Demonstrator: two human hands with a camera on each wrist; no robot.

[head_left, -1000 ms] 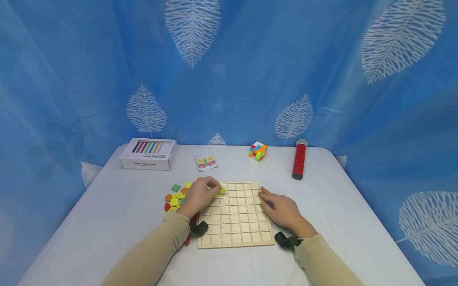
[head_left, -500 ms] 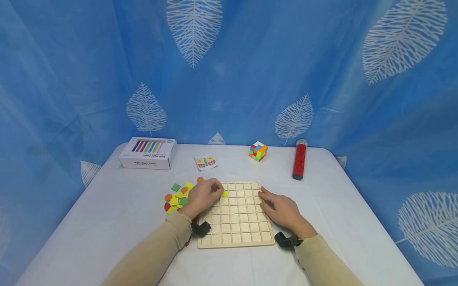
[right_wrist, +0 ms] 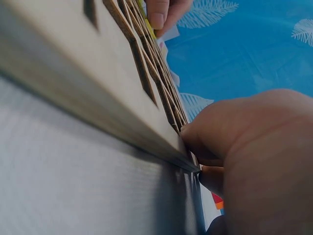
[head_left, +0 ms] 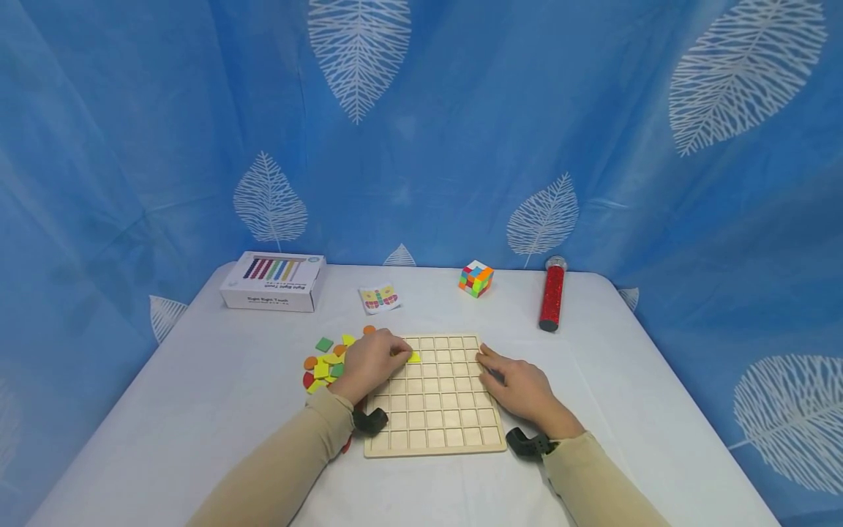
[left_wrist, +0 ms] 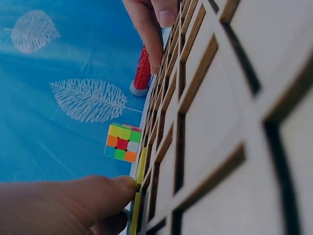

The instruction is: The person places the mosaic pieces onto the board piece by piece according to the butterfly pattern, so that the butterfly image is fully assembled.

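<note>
My left hand is over the upper left part of the wooden grid board. Its thumb and finger pinch at a yellow tile lying in a cell there; the left wrist view shows the thumb tip against this yellow tile. A second yellow tile shows just below that thumb. My right hand rests on the board's right edge, thumb and fingers extended and touching the rim. The left hand's other fingertips are mostly hidden in the head view.
Left of the board lies a pile of loose yellow, green, orange and red tiles, partly behind the left hand. Along the back of the white table stand a box, a butterfly pattern card, a puzzle cube and a red glitter tube.
The left hand has shifted slightly right, and the yellow tile, earlier raised and partly in its fingers, now lies flat in a board cell. The right hand stays put.
</note>
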